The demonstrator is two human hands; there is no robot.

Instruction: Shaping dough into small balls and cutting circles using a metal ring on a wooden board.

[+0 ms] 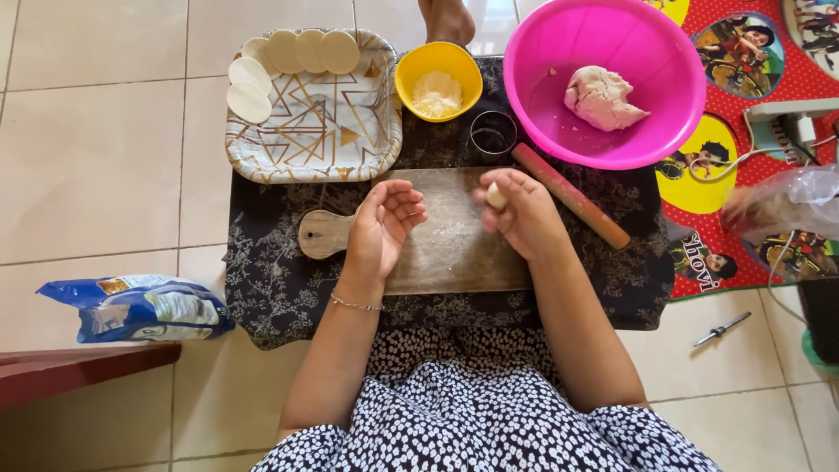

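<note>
Right hand [523, 214]: pinches a small dough piece [495, 196]; keep it over the board [446, 249].
Left hand [384, 225]: open, empty, near.

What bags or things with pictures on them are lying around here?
Bag: on the floor tiles at left, lying flat, blue and white plastic, crumpled.
Play mat: at right under the pink bowl, red with round cartoon pictures.
Clear plastic bag: far right edge, blurry.
No screens.

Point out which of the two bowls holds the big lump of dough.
The large pink bowl at top right holds the dough lump. The smaller yellow bowl beside it holds only pale flour.
</note>
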